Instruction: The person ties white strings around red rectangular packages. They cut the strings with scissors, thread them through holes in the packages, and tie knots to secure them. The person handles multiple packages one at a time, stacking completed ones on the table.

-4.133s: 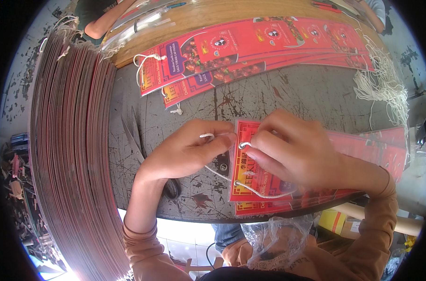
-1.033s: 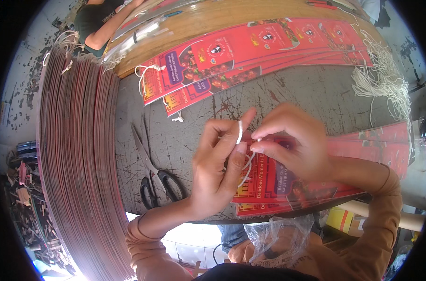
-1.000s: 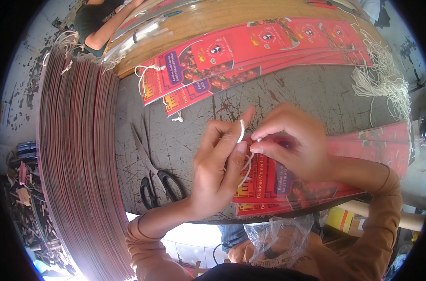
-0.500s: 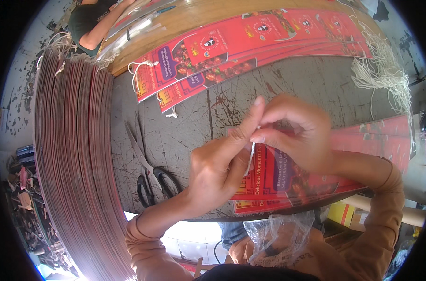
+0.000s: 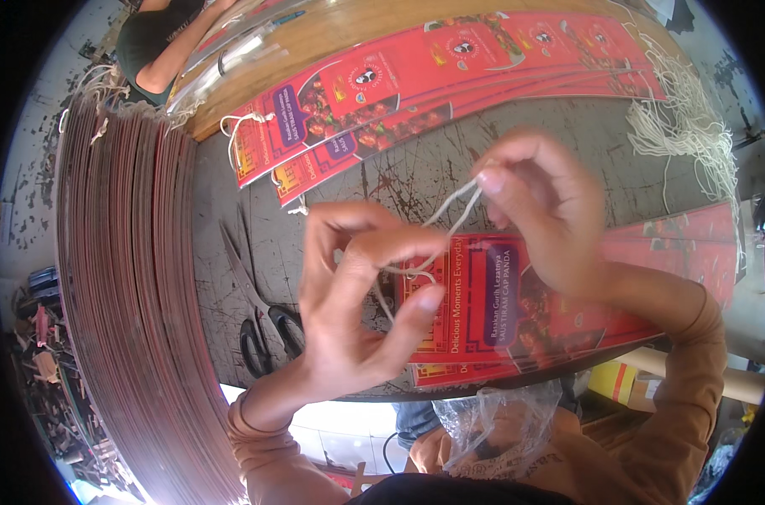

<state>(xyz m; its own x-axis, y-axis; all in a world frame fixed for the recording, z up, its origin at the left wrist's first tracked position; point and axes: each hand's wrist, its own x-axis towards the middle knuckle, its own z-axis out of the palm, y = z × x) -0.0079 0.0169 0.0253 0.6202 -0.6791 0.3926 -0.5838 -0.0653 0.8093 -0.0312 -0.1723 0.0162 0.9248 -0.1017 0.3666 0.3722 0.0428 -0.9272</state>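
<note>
Above the near red printed strip [image 5: 538, 316], both my hands work a thin white string [image 5: 454, 199]. My right hand [image 5: 555, 206] pinches its doubled end between thumb and forefinger, raised over the grey tabletop. The string runs down to my left hand [image 5: 353, 295], where it loops round the bent forefinger. The left thumb stands apart from that finger, close to the strip's left end. A curl of string shows at that end, between thumb and forefinger; whether it is knotted I cannot tell. Another red strip lies partly hidden underneath.
Black-handled scissors [image 5: 260, 295] lie left of my hands. A tall stack of thin boards [image 5: 130, 278] lines the left side. More red strips [image 5: 382, 93] with string loops lie at the back. A bundle of white strings [image 5: 694, 135] hangs at right. Another person's arm [image 5: 168, 63] is far left.
My hands have moved apart. The right one rose, drawing the string up into a doubled length, while the left shifted left and its fingers spread into a loop shape.
</note>
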